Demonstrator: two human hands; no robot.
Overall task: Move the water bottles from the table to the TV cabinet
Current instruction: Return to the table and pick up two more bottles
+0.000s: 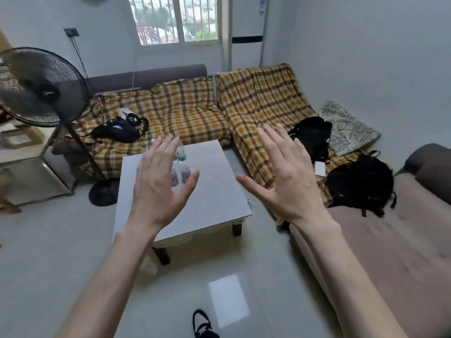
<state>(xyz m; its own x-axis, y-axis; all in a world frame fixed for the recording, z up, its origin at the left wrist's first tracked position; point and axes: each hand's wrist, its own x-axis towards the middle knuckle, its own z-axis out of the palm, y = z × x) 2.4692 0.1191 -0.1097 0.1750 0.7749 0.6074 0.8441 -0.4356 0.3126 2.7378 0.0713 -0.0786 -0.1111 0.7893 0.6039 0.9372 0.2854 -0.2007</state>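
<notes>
Several small clear plastic water bottles (pixel 183 167) with white and green labels stand clustered on the square white low table (pixel 214 191), toward its 11 o'clock corner; your left hand hides part of the group, so an exact count can't be given. TV cabinet: not in view. Risk first: bottles stand close together, nearly touching, so grabbing one with a wide hand could knock its neighbours over and roll them off the far edge onto the yellow-brown plaid sofa (pixel 190 111). Black pedestal fan (pixel 41 86) at 10 o'clock stands near the table; your elbow could clip it when you turn away. Pose: your left hand (pixel 159 184) and right hand (pixel 285 176) both raised above the table, palms forward, fingers spread, holding nothing, neither touching a bottle.
</notes>
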